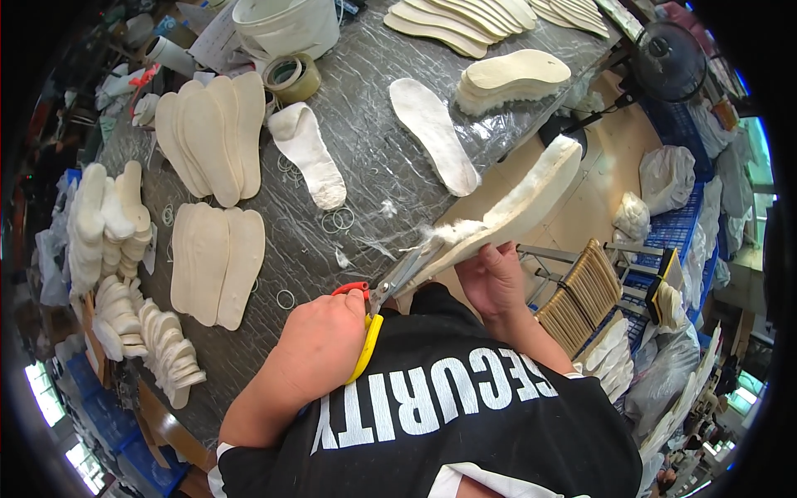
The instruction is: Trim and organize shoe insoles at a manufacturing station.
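Note:
My left hand (324, 342) is wrapped round the handles of a pair of scissors (370, 325), one handle red and the other yellow. The blades point up and to the right, along the near end of a fleecy insole (531, 192). My right hand (494, 282) grips that insole from its lower edge, thumb and fingers on its pale backing. It is held tilted in the air off the table's edge, with loose white fluff (457, 231) beside the blades. On the table, one fleecy insole (434, 133) lies flat and another (311, 162) has its far end curled over.
Pale insoles lie fanned out (217, 137), in a lower group (216, 261) and in a small stack (515, 76). A white bucket (286, 29), tape rolls (292, 76) and rubber bands (338, 219) share the plastic-covered table (365, 108). At right are a slatted stool (579, 286) and a black fan (668, 62).

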The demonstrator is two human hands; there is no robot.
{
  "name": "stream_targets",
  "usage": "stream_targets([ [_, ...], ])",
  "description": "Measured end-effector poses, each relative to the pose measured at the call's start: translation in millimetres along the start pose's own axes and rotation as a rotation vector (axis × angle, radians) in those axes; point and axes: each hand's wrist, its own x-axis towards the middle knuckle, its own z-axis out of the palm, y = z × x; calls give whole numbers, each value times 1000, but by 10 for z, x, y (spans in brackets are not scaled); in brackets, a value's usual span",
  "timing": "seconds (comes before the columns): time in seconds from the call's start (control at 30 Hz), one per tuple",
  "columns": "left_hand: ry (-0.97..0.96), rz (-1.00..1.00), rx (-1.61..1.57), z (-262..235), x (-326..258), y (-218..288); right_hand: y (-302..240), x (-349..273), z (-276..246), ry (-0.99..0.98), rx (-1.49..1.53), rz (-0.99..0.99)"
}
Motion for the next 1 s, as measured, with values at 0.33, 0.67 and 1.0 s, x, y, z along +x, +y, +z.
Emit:
stream_targets([
  [0.33,-5,47,-13,61,4,-79,1,-8,34,90,6,43],
  [0.67,-93,-75,-212,144,90,-150,39,-12,40,132,-6,48],
  [1.0,-125,-28,-258,199,115,-184,20,-20,21,112,-101,73],
])
